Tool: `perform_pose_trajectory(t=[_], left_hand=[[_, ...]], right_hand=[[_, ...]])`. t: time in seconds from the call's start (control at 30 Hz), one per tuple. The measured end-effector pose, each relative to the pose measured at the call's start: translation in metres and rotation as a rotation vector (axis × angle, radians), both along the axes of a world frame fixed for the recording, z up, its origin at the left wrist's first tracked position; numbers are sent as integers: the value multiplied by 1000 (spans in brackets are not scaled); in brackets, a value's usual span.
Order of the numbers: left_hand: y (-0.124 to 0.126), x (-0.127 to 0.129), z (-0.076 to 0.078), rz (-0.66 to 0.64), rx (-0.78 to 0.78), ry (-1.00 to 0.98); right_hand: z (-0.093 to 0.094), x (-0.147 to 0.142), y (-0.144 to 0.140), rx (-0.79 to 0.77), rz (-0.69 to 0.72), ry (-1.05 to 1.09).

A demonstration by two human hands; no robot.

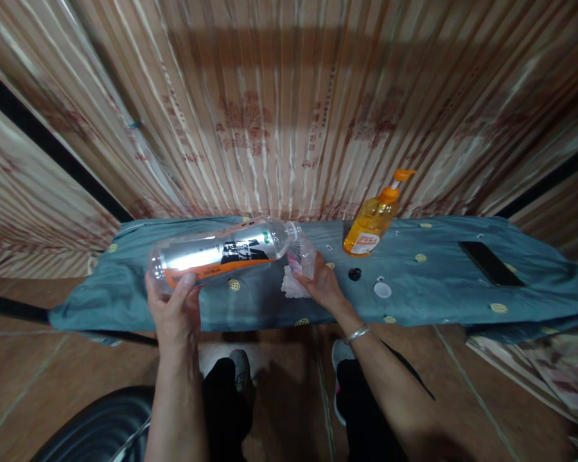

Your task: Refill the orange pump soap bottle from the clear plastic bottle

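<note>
My left hand (176, 305) is closed around the base end of a large clear plastic bottle (216, 253) with a silver, black and orange label. The bottle lies nearly level in the air, its uncapped-looking neck pointing right. My right hand (322, 282) grips a small clear plastic container (307, 253) right at the bottle's mouth; whether the two touch I cannot tell. Beneath that hand is a whitish crumpled cloth or tissue (295, 285). Close by on the right are a small black cap (354, 274) and a white round lid (382, 290).
An orange pump bottle (368, 224) with yellow liquid stands at the back of the cloth-covered bench (443, 282). A black phone (491, 263) lies to the right. Behind hangs a striped curtain (289, 115). On the floor at lower left is a black round basin-like object (101, 430).
</note>
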State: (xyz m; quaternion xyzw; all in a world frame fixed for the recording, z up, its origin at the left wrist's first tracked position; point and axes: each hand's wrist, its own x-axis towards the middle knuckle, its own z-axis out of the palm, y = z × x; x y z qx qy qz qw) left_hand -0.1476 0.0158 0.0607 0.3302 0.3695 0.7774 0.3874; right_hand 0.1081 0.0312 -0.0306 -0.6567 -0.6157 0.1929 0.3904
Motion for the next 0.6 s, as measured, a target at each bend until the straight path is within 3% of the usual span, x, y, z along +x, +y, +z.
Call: perform_pose_trajectory(t=[0.6], left_hand=[[2,1,1,-8,11,-6]], right_hand=[[1,0,-1,17,5,18]])
